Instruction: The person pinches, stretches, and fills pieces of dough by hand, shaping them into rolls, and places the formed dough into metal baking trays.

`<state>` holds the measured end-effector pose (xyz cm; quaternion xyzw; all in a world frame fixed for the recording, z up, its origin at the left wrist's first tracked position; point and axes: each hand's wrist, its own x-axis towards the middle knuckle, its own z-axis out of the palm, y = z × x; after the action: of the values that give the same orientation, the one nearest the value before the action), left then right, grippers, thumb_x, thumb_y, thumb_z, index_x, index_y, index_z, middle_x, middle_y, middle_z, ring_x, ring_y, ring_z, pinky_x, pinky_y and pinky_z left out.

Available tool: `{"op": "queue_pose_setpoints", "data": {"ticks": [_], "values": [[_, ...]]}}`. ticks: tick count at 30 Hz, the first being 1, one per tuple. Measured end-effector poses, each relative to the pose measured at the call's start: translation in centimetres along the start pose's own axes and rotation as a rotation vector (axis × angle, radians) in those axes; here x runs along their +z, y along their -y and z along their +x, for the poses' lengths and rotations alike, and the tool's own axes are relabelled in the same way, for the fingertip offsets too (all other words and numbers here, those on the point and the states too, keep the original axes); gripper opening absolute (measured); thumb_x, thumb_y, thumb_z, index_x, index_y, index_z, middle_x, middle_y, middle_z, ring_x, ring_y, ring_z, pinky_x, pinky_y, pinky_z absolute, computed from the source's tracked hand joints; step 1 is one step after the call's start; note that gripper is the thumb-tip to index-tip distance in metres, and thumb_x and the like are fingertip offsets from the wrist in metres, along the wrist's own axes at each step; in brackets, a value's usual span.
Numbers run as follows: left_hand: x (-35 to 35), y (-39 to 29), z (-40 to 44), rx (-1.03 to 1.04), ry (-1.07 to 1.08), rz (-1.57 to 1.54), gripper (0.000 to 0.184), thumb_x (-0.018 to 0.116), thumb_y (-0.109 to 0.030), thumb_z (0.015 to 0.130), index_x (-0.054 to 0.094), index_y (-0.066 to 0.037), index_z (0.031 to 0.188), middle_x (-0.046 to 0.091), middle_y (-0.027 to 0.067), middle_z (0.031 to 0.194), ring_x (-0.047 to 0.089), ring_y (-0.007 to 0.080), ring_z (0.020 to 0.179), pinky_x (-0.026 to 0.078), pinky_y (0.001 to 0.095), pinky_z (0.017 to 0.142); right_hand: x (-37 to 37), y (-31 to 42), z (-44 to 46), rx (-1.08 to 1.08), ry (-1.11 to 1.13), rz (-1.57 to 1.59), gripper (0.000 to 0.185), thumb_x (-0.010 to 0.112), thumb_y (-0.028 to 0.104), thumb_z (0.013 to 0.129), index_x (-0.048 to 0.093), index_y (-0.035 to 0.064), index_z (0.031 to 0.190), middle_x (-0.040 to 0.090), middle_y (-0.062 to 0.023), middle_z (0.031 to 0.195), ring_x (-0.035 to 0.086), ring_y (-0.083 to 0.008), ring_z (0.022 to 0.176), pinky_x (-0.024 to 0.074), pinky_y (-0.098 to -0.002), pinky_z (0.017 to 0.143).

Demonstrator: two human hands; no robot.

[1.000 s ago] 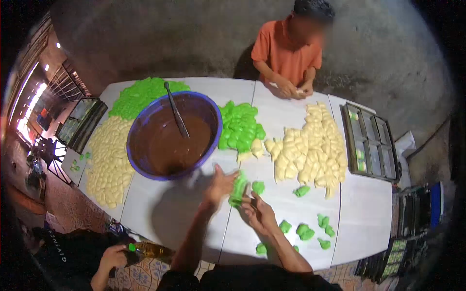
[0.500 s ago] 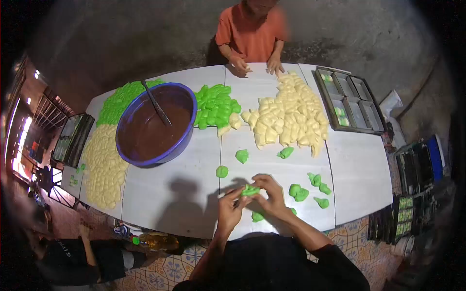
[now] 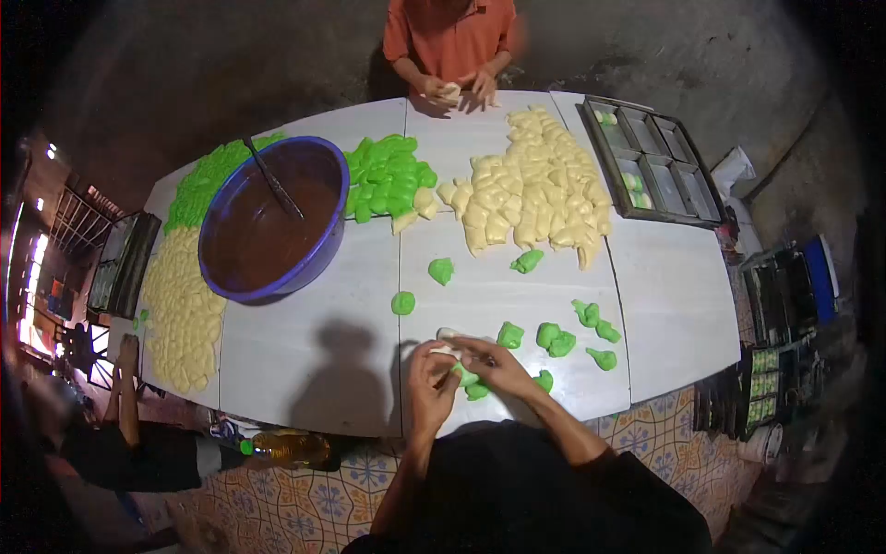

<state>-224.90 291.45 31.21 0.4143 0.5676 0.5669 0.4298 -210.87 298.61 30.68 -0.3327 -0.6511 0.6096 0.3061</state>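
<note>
Close to the table's near edge, my left hand [image 3: 431, 386] and my right hand [image 3: 501, 367] meet with curled fingers around a green piece of dough [image 3: 465, 375]. A whitish bit [image 3: 446, 350] shows at the fingertips; what it is I cannot make out. Another green lump [image 3: 476, 391] lies just below the fingers. Beside my right hand are more green dough lumps [image 3: 509, 334], [image 3: 556, 340] and one near the wrist [image 3: 543, 380]. A rounded green lump [image 3: 403, 303] sits to the upper left of my left hand.
A blue tub of brown mixture [image 3: 272, 231] with a long utensil stands left, among green dough [image 3: 388, 175] and cream dough pieces [image 3: 185, 314]. More cream dough [image 3: 535, 189] lies centre right, near a compartmented tray [image 3: 653, 166]. Opposite, a person in orange [image 3: 450, 42] handles dough.
The view has shifted, so the table sits higher and further left. My hands still work close together; a whitish bit and a green lump beside my right hand now show. The person opposite has moved their hands.
</note>
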Motion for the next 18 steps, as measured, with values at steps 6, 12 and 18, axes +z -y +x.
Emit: {"op": "queue_pose_setpoints", "data": {"ticks": [6, 12, 18], "values": [[-0.6, 3.5, 0.2, 0.028, -0.3, -0.219, 0.042, 0.05, 0.009, 0.081, 0.042, -0.003, 0.12, 0.053, 0.012, 0.101, 0.056, 0.0271, 0.105, 0.051, 0.0364, 0.086, -1.0, -0.1, 1.7, 0.027, 0.054, -0.052, 0.042, 0.062, 0.004, 0.076, 0.06, 0.0051, 0.118, 0.062, -0.0106, 0.109, 0.062, -0.0219, 0.09, 0.0492, -0.0305, 0.081], [0.5, 4.4, 3.1, -0.521, -0.391, -0.591, 0.051, 0.054, -0.032, 0.089, 0.038, -0.008, 0.131, 0.046, 0.016, 0.114, 0.049, 0.0254, 0.104, 0.039, 0.0394, 0.095, -1.4, -6.1, 7.1, -0.078, -0.063, -0.193, 0.048, 0.072, 0.017, 0.076, 0.056, -0.0056, 0.115, 0.058, -0.0249, 0.115, 0.055, -0.0355, 0.112, 0.0429, -0.038, 0.095], [1.3, 4.3, 3.8, -0.451, -0.298, -0.551, 0.048, 0.051, -0.023, 0.093, 0.034, -0.008, 0.135, 0.046, 0.0108, 0.114, 0.05, 0.0211, 0.106, 0.04, 0.0331, 0.095, -1.3, -5.1, 6.4, 0.04, 0.007, -0.302, 0.044, 0.059, 0.007, 0.077, 0.053, -0.0045, 0.119, 0.057, -0.028, 0.112, 0.055, -0.0423, 0.106, 0.0446, -0.0438, 0.091]]}}
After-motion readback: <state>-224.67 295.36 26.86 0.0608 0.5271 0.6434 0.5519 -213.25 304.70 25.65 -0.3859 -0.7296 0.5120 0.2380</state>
